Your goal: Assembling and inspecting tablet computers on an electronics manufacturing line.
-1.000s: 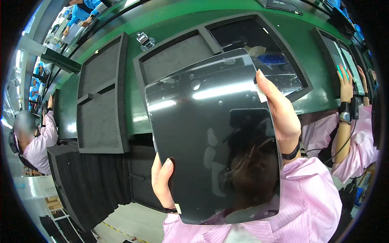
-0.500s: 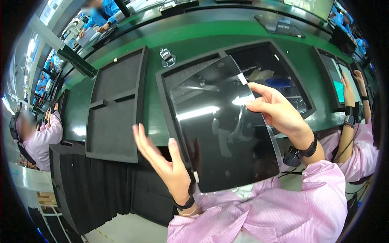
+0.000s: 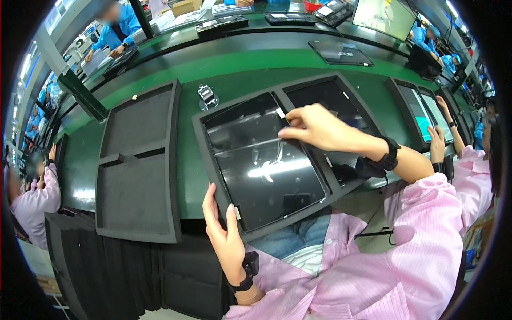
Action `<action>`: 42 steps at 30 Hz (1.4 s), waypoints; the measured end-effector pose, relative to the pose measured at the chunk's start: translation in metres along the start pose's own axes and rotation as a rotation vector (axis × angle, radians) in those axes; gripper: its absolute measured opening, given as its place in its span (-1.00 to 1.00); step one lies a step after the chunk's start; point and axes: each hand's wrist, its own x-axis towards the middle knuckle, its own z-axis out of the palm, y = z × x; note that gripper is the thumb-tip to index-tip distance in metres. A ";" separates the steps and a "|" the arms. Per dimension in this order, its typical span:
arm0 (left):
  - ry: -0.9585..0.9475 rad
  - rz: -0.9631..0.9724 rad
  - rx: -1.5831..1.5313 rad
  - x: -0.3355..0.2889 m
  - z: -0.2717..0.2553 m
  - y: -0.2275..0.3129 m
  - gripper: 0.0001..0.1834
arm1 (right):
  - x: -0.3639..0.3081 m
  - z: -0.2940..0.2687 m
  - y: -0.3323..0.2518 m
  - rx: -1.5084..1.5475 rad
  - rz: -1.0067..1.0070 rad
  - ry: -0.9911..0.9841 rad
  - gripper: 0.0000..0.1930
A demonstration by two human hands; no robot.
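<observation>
A first panel (image 3: 266, 194) is lying in the left compartment of the middle tray (image 3: 210, 154), a second panel (image 3: 332, 97) in its right. A left tray (image 3: 141, 128) is resting alongside; a stack (image 3: 109, 266) is standing before it.

One piece of lettering can be made out: a single short word in pale letters, near the middle of a dark lid (image 3: 326, 52) on the far part of the table (image 3: 256, 76). The panel (image 3: 266, 184) in the tray (image 3: 209, 169) bears two small white labels, one on its upper right edge (image 3: 281, 113) and one on its lower left edge (image 3: 238, 213); any print on them is too small to tell. The second panel (image 3: 312, 96), in the compartment to the right, has two similar white labels, with nothing legible. The lit monitor (image 3: 376, 15) beyond the table shows no readable text.
</observation>
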 end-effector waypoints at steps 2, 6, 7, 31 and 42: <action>0.019 -0.034 -0.037 -0.002 0.001 0.003 -0.54 | 0.015 -0.020 0.008 -0.329 -0.298 0.267 -0.72; 0.005 -0.023 0.045 -0.001 -0.010 0.004 -0.57 | 0.059 -0.065 0.051 -0.679 -0.082 0.158 -0.67; -0.024 -0.031 0.081 0.000 -0.010 0.002 -0.58 | 0.072 -0.080 0.084 -0.726 0.009 0.114 -0.59; 0.030 0.012 0.261 0.000 -0.004 0.014 -0.70 | 0.177 -0.113 0.239 -0.538 0.523 -0.110 0.03; 0.001 0.026 0.221 -0.001 -0.011 0.013 -0.69 | 0.177 -0.095 0.252 -0.513 0.722 -0.108 -0.04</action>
